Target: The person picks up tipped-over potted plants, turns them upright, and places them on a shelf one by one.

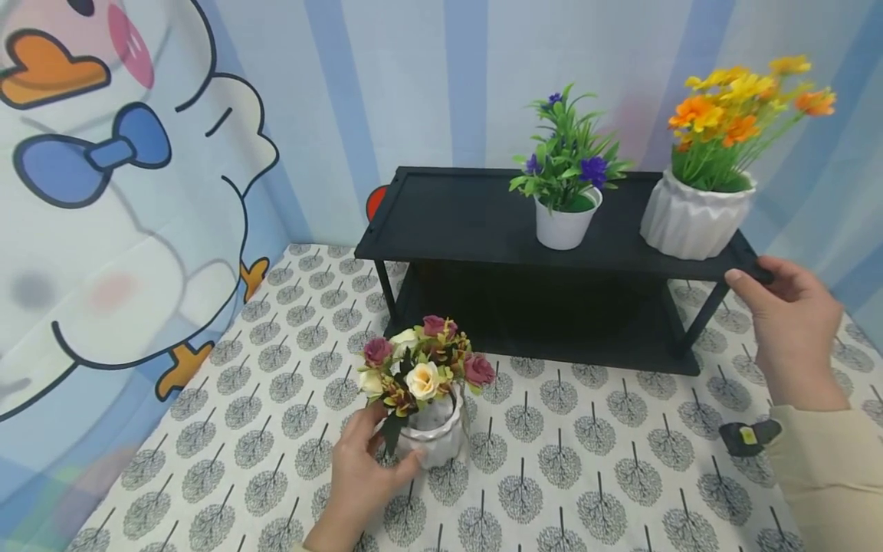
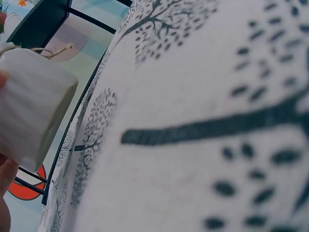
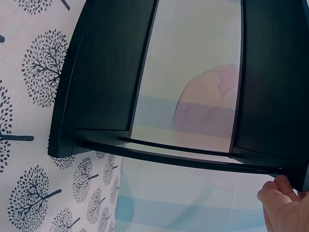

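Note:
My left hand (image 1: 366,468) grips a white flowerpot (image 1: 441,441) at its near left side, thumb in front and fingers behind. Mauve and cream artificial roses (image 1: 422,379) fill the pot. Up close in the left wrist view, the white pot (image 2: 36,96) has twine near its rim, and its base edge shows. With thumb and fingers, my right hand (image 1: 793,330) holds the front right corner of a black two-tier shelf (image 1: 455,215). The right wrist view shows the fingers (image 3: 280,195) at the end of the shelf's side post (image 3: 183,159).
On the top tier stand a small white pot with purple flowers (image 1: 564,226) and, at the right end, a ribbed white pot with orange and yellow flowers (image 1: 697,218). A tree-print cloth (image 1: 538,475) covers the table. Behind hangs a striped curtain (image 1: 414,84) with a cartoon duck.

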### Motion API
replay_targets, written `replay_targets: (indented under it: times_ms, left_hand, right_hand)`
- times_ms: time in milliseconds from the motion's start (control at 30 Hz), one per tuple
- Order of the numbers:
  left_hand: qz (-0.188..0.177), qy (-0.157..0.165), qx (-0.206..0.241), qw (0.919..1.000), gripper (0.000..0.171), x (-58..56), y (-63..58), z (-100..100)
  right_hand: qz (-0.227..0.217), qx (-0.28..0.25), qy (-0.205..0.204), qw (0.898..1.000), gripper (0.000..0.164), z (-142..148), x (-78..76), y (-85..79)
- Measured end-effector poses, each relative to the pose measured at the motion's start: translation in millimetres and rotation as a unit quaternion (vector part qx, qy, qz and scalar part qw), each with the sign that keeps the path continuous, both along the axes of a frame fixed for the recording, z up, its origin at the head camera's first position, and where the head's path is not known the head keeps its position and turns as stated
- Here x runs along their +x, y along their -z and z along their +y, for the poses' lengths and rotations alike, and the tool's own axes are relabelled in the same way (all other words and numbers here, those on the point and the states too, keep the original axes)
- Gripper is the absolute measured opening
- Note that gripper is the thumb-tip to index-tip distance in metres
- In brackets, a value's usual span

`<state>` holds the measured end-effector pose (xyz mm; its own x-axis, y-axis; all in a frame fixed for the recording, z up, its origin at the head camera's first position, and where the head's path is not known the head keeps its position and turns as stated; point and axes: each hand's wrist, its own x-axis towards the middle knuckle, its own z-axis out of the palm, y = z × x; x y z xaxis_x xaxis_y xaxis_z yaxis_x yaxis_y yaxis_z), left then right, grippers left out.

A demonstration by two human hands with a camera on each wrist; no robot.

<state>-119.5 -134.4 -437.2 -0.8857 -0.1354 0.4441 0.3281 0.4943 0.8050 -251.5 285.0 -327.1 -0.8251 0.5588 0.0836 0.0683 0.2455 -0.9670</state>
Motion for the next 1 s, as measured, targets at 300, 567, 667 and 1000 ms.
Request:
replay_targets:
  times_ms: [300, 567, 667, 1000]
  left_hand:
    - [-0.047, 0.019, 0.006, 0.9987, 0.069, 4.7, 0.6, 0.5]
    - [-0.031, 0.042, 0.045, 0.9976, 0.068, 9.9, 7.7, -1.5]
    - [-0.035, 0.04, 0.044, 0.9977, 0.071, 11.6, 9.1, -2.5]
    - [-0.056, 0.027, 0.022, 0.9978, 0.071, 12.7, 11.5, -4.4]
  right_hand:
    - [0.004, 0.01, 0.0, 1.0, 0.053, 0.2, -1.0, -0.7]
    - [0.007, 0.014, -0.003, 1.0, 0.053, -1.0, -1.1, -2.6]
    - [0.015, 0.0, -0.003, 1.0, 0.052, -0.9, -1.5, -2.9]
    - [0.005, -0.004, 0.003, 1.0, 0.053, -0.3, -1.4, -0.3]
